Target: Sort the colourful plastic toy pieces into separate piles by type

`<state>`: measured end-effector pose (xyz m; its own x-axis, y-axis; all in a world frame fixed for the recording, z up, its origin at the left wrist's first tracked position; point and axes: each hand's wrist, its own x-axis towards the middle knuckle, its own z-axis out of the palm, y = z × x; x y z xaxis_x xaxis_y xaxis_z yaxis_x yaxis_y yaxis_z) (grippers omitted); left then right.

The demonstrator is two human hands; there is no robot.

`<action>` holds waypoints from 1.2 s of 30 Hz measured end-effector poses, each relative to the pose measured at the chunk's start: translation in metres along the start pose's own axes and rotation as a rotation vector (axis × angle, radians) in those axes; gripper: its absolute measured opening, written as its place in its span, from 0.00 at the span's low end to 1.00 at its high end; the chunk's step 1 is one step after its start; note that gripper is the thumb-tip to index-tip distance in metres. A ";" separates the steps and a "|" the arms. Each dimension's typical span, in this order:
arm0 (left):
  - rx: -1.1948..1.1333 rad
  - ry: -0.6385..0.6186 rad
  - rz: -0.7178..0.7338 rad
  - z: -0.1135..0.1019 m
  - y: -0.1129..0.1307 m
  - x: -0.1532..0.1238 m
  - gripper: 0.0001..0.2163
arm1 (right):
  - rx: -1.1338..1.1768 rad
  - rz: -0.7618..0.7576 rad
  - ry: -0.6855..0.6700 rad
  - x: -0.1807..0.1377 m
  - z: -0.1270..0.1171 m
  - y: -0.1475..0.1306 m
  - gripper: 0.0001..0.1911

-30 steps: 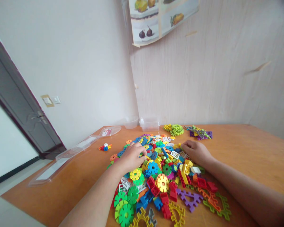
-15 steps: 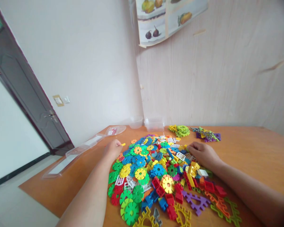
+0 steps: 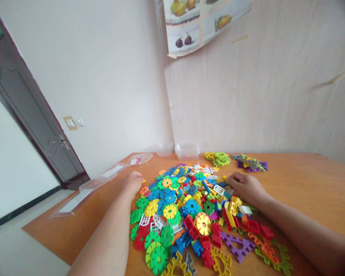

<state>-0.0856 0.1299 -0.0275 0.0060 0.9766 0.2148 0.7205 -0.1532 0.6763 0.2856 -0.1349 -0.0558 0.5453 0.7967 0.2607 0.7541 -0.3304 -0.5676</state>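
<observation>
My left hand (image 3: 133,182) hovers at the left edge of a heap of plastic toy pieces, its fingers closed. A bit of a small yellow piece (image 3: 143,180) shows at its fingertips, the rest hidden by the hand. Across the heap, my right hand (image 3: 243,185) rests at the right edge with its fingers curled in. Its fingertips are beside a yellow block (image 3: 225,179) and a white lattice window piece (image 3: 219,190); what they grip, if anything, is hidden. Between the hands lie notched discs, such as a blue disc (image 3: 192,206) and a yellow disc (image 3: 170,211).
Clear plastic tubs (image 3: 187,151) stand at the back by the wall. Transparent lids (image 3: 71,202) lie along the table's left edge. Joined green pieces (image 3: 221,159) and a purple-grey cluster (image 3: 252,164) sit at the back right. Interlocking frames, one a purple triangle (image 3: 238,245), lie in front.
My left hand has shifted slightly left and turned, so less of the yellow piece shows. An orange disc by it is more exposed. My right hand stays almost still.
</observation>
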 end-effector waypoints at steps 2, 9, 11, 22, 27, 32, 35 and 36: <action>-0.026 -0.019 0.004 0.000 0.003 -0.003 0.08 | -0.001 0.002 0.002 0.000 0.000 0.000 0.18; -0.101 0.002 0.015 -0.004 0.009 -0.008 0.11 | 0.006 0.002 0.009 0.001 0.001 0.001 0.17; -0.124 -0.024 0.029 -0.005 0.016 -0.012 0.11 | 0.017 0.000 0.013 0.001 0.001 0.002 0.17; -0.121 -0.731 0.553 -0.027 0.076 -0.090 0.11 | -0.003 0.002 -0.004 -0.001 -0.001 -0.001 0.19; 0.041 -0.754 0.831 -0.021 0.089 -0.108 0.11 | 0.012 -0.003 0.006 -0.002 -0.001 -0.001 0.18; 0.121 -0.684 0.877 -0.004 0.086 -0.113 0.15 | 0.015 0.004 0.001 -0.002 -0.001 -0.001 0.18; 0.127 -0.673 0.898 0.000 0.086 -0.114 0.14 | 0.017 -0.006 0.007 -0.002 -0.001 0.000 0.17; 0.119 -0.677 0.907 0.000 0.087 -0.114 0.13 | 0.021 -0.009 0.010 -0.001 -0.001 0.000 0.17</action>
<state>-0.0231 0.0051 0.0069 0.9060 0.3988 0.1418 0.3203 -0.8650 0.3862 0.2853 -0.1364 -0.0550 0.5417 0.7948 0.2736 0.7515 -0.3122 -0.5812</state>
